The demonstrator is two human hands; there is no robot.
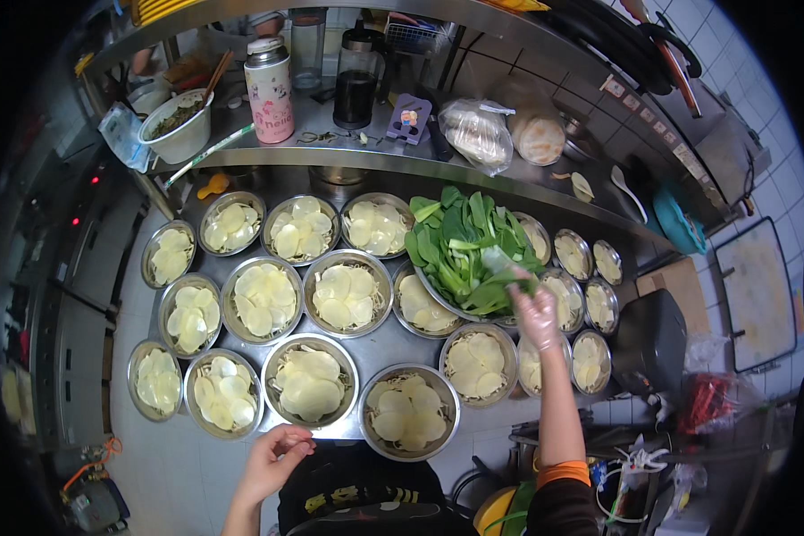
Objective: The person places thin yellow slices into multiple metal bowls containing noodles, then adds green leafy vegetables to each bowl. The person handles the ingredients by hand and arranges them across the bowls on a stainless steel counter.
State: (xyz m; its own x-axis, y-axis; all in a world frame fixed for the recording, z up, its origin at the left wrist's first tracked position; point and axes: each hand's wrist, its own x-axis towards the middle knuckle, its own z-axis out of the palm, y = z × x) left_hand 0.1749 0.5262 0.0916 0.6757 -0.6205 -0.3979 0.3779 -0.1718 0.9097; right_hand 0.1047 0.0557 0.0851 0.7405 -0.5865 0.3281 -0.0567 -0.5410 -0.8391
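My right hand (pixel 538 313), in a clear plastic glove, is at the right side of a big metal bowl heaped with leafy greens (pixel 469 255). Its fingers are closed on some of the leaves. My left hand (pixel 277 457), ungloved, is loosely curled at the table's near edge with nothing visible in it. It is just below a metal bowl (pixel 355 393) of pale round slices over thin strands. Right of that is another filled bowl (pixel 409 457). The greens bowl partly covers the bowls behind and below it.
Several similar filled bowls stand in rows on the steel table (pixel 281 180). Above runs a shelf with a pink flask (pixel 270 94), a dark press jug (pixel 355 89), a white tub (pixel 174 125) with chopsticks and bagged flatbreads (pixel 476 134). At right stands a dark bin (pixel 643 344).
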